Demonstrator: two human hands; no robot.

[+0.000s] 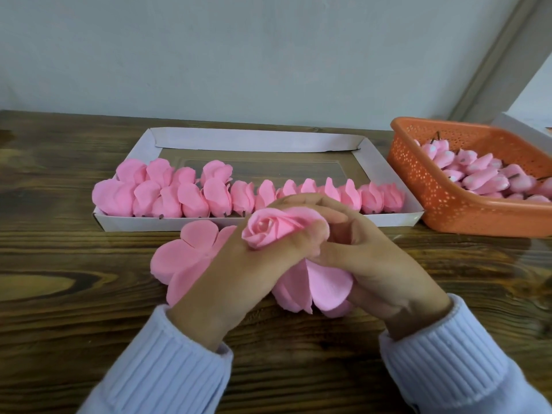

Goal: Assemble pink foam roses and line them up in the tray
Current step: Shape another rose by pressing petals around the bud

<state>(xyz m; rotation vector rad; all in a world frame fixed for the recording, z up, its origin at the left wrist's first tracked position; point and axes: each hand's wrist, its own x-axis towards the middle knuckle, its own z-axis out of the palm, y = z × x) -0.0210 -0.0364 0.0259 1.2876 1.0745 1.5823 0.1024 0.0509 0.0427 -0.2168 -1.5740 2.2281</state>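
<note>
A pink foam rose bud (pixel 265 231) is held in the left grip (pixel 239 264), with the fingers curled round its base and the spiralled centre turned toward the camera. Loose pink petal layers (pixel 319 288) under the bud are clasped by the right grip (pixel 376 264), whose fingers are curled against those of the left. Both are raised just above the desk (pixel 74 294), near the front wall of the white tray (pixel 149 224). A flat petal cutout (pixel 182 255) is seen on the desk, partly hidden under the left wrist. Finished roses (pixel 370 198) are lined up along the tray's near side, and a few more are set behind them at its left end. To the right of the tray an orange basket (pixel 448 198) is filled with pink buds (pixel 478 174). Pale ribbed sleeves (pixel 167 369) are worn.
</note>
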